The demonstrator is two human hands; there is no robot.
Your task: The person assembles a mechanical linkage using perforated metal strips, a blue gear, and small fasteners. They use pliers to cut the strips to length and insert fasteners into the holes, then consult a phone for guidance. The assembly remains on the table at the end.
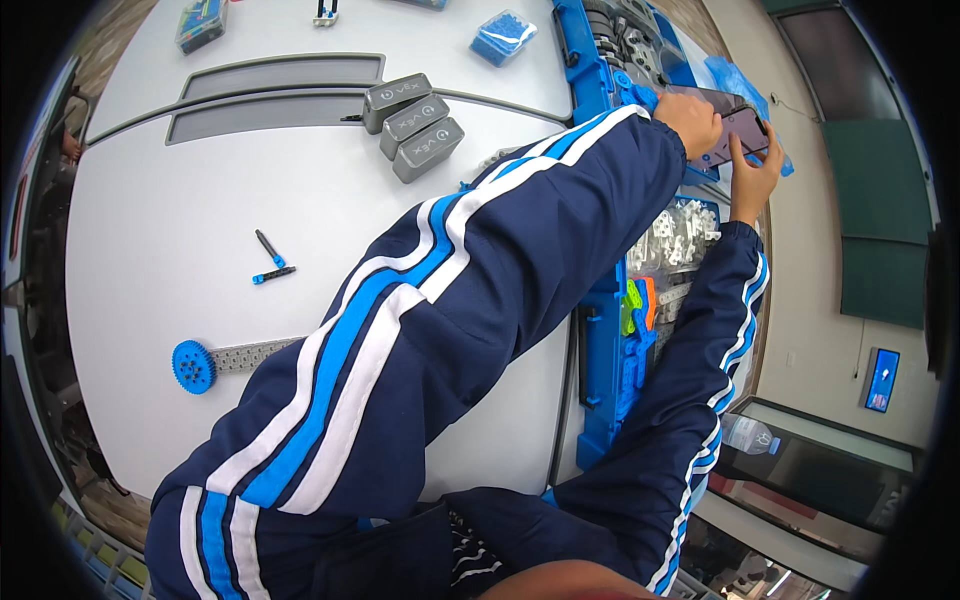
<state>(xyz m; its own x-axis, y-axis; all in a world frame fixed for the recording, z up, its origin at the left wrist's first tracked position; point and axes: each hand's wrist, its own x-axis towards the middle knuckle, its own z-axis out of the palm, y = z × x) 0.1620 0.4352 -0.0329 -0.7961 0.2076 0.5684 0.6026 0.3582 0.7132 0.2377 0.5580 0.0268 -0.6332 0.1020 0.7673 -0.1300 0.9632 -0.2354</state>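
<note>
My right hand [755,180] grips a phone [743,137] with a dark, lit screen, thumb and fingers on its edges. Beside it, my left hand [692,122] is curled closed, its arm reaching across the table to the right. What lies inside those fingers is hidden. Some blue plastic [637,93] shows just left of that hand. Both hands are over an open blue storage case [598,340]. White plastic connectors [682,235] fill a part of the case below my hands, with green pieces [631,307] nearer me.
Three grey boxes [428,150] stand in a row on the white table [180,220]. A blue gear [193,367] sits at the end of a grey beam [250,357]. Two small black shafts [272,262] lie farther off. A blue-filled box [503,38] stands behind; a bottle [750,435] is at right.
</note>
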